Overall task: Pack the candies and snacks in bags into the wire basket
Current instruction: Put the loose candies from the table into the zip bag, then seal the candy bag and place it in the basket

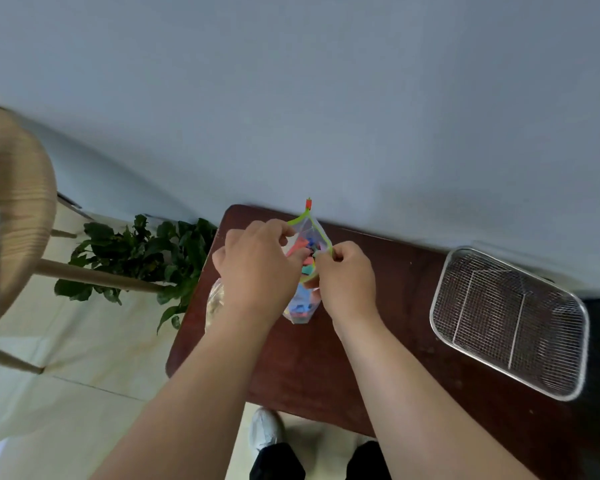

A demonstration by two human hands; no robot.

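A clear zip bag [307, 258] with a green zipper strip and a red slider holds colourful candies. It stands upright over the middle of the dark brown table [326, 368]. My left hand [257, 268] pinches the left side of its mouth, and my right hand [347, 278] pinches the right side. The mouth is spread apart. A second clear bag [214, 303] with pale snacks lies at the table's left edge, mostly hidden behind my left wrist. The wire basket [510, 323] sits to the right on the table with nothing in it.
A grey wall runs right behind the table. A leafy green plant [136, 258] stands on the floor left of the table. A round wooden stool [14, 209] is at far left. My shoes [265, 431] show below the table's near edge.
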